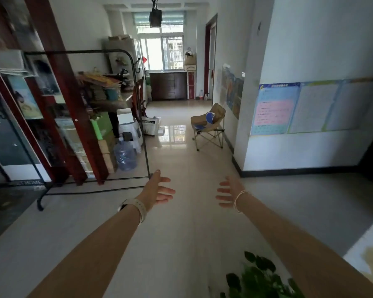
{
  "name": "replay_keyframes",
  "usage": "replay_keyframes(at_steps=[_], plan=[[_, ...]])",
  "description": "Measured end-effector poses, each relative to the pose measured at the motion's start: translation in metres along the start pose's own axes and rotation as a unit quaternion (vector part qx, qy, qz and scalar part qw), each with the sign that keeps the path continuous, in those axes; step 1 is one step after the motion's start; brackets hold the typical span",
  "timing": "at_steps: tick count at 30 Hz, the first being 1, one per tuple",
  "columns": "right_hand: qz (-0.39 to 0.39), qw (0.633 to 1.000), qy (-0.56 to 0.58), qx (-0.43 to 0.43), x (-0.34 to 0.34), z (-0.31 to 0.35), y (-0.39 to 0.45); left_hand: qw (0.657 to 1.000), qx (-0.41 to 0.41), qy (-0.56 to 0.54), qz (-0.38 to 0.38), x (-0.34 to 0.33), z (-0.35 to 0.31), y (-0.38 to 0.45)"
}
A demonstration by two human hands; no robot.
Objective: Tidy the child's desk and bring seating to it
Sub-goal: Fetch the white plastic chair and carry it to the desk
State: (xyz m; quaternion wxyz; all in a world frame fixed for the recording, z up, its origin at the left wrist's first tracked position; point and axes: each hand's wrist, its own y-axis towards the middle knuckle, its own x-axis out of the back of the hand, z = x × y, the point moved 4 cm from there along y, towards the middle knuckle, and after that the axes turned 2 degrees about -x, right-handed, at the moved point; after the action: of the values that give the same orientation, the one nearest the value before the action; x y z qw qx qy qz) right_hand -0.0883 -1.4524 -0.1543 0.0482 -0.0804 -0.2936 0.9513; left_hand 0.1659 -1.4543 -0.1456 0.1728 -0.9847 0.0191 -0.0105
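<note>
Mid-frame, both our left hand [159,189] and right hand [229,193] reach out spread and empty toward the tan-and-blue folding camp chair [208,125] standing right of centre; we risk slipping on the glossy tiled floor [181,164] or clipping the black metal garment rack [91,117] at left

- Folding chair [209,123], far right by the wall: tan fabric, blue and white patch on the seat back
- Watch strap [140,208] on the left wrist: white
- Poster [275,108] on the right wall: light blue with pink bands
- Water jug [125,155], left: translucent blue
- Box [101,125] on the left: bright green
- Plant leaves [261,276], near right: dark green
- Floor [181,151]: glossy beige tiles
</note>
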Motion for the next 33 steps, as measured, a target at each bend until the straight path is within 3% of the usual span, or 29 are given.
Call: replay_keyframes(at_steps=[6,13,22,28,33], plan=[[0.012,1.0,-0.027,0.006,-0.044,0.118,0.189,1.0,0.015,-0.001,-0.02,0.02,-0.071,0.215],[-0.014,1.0,-0.006,0.004,-0.063,0.25,0.427,0.999,0.019,0.013,0.023,0.008,-0.145,0.488],[-0.077,0.997,0.005,-0.005,-0.035,0.442,0.682,0.998,0.023,0.026,0.059,-0.049,-0.272,0.804],[-0.039,0.999,-0.001,-0.021,-0.019,0.563,0.891,0.997,0.05,0.029,0.046,-0.092,-0.312,1.021],[-0.039,0.999,-0.015,-0.019,-0.007,0.69,1.032,0.998,0.057,0.02,0.033,-0.126,-0.397,1.188]])
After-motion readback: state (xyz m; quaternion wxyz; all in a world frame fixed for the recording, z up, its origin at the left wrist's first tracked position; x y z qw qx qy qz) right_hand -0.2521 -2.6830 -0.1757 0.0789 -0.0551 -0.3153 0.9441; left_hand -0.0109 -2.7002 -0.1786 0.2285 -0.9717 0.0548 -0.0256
